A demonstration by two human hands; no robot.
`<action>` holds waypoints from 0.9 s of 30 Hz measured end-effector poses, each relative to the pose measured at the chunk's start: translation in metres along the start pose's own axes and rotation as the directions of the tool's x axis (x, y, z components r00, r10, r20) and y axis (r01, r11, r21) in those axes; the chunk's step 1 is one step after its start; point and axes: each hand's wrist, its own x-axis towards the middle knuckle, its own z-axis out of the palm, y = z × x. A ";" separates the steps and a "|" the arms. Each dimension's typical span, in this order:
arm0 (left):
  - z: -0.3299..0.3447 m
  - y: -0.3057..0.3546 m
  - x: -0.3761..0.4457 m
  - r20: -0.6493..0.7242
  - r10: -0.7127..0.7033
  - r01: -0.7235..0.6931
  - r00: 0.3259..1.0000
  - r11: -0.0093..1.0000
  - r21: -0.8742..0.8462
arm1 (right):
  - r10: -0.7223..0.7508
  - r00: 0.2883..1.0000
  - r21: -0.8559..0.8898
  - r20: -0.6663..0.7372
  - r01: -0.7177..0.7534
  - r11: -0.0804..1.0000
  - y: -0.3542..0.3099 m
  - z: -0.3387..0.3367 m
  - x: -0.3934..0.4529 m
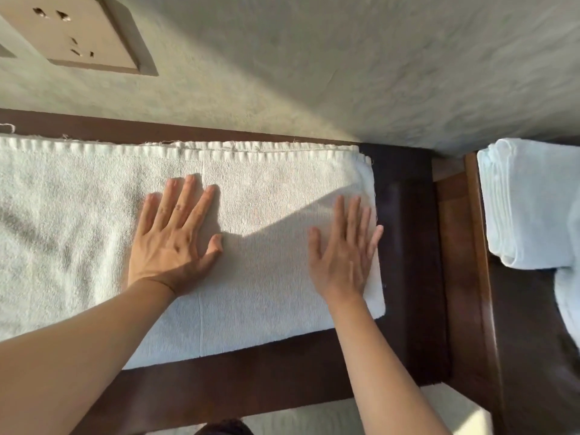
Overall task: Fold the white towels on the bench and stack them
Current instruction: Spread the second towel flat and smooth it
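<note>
One white towel (266,277) lies spread flat along the dark wooden bench (405,246), its left end cut off by the frame. The left hand (175,237) and right hand (342,252) press it with straight fingers, grasping nothing. A folded stack (527,202) sits at right, layers hard to count.

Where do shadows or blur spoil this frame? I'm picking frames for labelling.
Head view: warm sunlight rakes across the towel; a dark shadow lies between the left hand and right hand; the folded stack at right looks bluish and soft.
</note>
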 end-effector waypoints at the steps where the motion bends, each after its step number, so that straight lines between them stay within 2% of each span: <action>1: 0.000 0.000 -0.001 -0.001 -0.001 0.001 1.000 1.000 -0.001 | -0.059 0.998 0.027 -0.008 0.059 0.998 -0.015 0.003 -0.008; 4: 0.000 0.001 0.000 -0.016 0.000 0.000 1.000 1.000 -0.001 | -0.388 0.920 0.009 0.054 0.388 0.921 -0.024 0.015 -0.021; 5: 0.000 0.001 0.000 -0.019 0.001 -0.001 1.000 1.000 -0.001 | -0.419 0.905 -0.004 0.073 0.420 0.907 -0.013 0.014 -0.015; 9: 0.000 0.001 0.000 -0.017 0.004 -0.004 1.000 1.000 -0.006 | -0.201 0.977 -0.061 0.074 0.205 0.977 0.043 -0.002 0.011; 12: 0.000 0.002 0.001 -0.013 0.002 -0.002 1.000 1.000 0.005 | -0.043 0.999 -0.072 0.027 0.045 0.996 0.049 -0.007 0.002; 14: -0.001 0.002 0.001 -0.009 -0.004 0.004 1.000 1.000 0.008 | -0.086 0.996 -0.027 -0.013 0.086 0.996 0.026 0.000 -0.018; 15: -0.001 0.001 0.000 -0.009 -0.001 0.001 1.000 1.000 0.002 | -0.183 0.983 0.000 0.001 0.183 0.983 0.015 0.006 -0.032; 17: 0.000 0.002 0.000 -0.019 0.004 -0.004 1.000 1.000 -0.007 | -0.427 0.902 -0.020 0.068 0.429 0.903 0.012 0.016 -0.058; 18: 0.000 0.001 0.000 -0.021 0.004 -0.004 1.000 1.000 0.000 | -0.481 0.871 -0.049 0.095 0.487 0.872 0.024 0.017 -0.061; 19: 0.000 0.001 0.001 -0.018 0.003 -0.003 1.000 1.000 0.007 | -0.475 0.874 -0.071 0.107 0.483 0.873 0.040 0.015 -0.059; 23: 0.001 0.001 0.000 0.000 -0.005 0.005 1.000 0.999 0.031 | -0.279 0.954 -0.084 0.110 0.288 0.954 0.075 -0.003 -0.048; 27: 0.004 -0.001 0.000 -0.008 -0.001 0.001 1.000 0.999 0.040 | -0.209 0.978 0.028 -0.010 0.209 0.978 0.028 -0.009 -0.021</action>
